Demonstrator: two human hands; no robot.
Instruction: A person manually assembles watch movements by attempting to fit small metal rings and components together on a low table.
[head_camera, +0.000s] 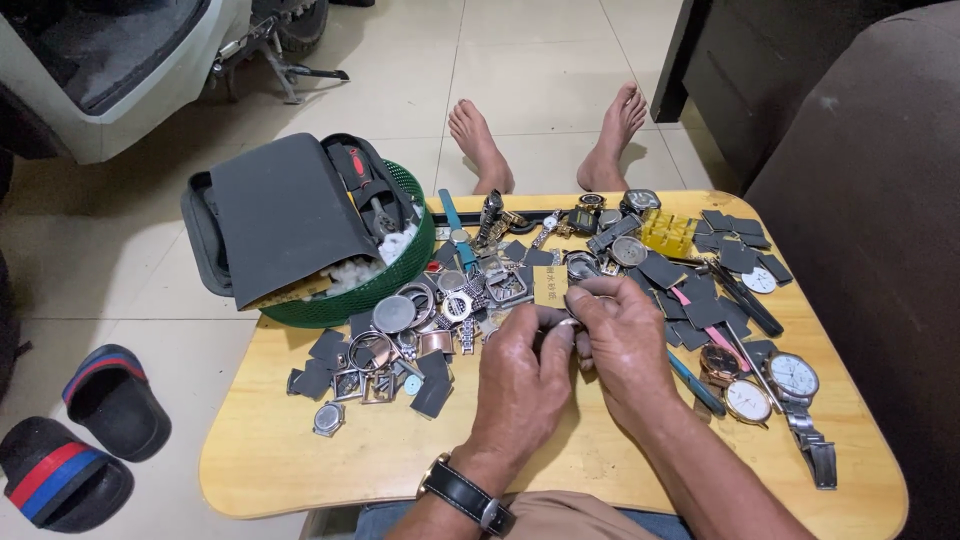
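Mid-frame, my left hand (525, 365) and right hand (622, 335) pinch one small metal watch part (568, 323) together. Likely light, stiff, slippery; best gripped by its edges.

A small silvery metal watch part (570, 323) sits pinched between the fingertips of both hands, above the wooden table. Most of it is hidden by the fingers.

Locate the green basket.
Head view: the green basket sits on the wooden table's far-left corner, left of both hands, holding a grey zip case.
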